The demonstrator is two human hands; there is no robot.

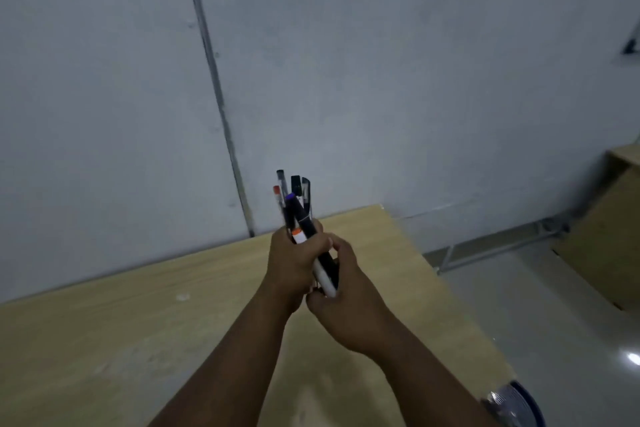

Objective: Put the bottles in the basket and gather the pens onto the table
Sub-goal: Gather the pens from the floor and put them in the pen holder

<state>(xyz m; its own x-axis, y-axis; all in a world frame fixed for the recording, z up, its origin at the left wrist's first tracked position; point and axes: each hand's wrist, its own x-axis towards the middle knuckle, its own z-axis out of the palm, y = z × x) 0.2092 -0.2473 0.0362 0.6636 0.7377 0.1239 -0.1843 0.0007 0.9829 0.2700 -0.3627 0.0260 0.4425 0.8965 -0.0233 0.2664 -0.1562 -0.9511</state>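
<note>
Head view: I'm clamping both hands, left [298, 255] and right [349, 302], mid-shaft around the pens [301, 218], light, stiff, slippery, above the tabletop [138, 322].

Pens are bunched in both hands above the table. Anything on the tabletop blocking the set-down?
Nothing visible. The pens are held by the left hand and right hand above the wooden table, and the surface directly under them shows bare.
</note>
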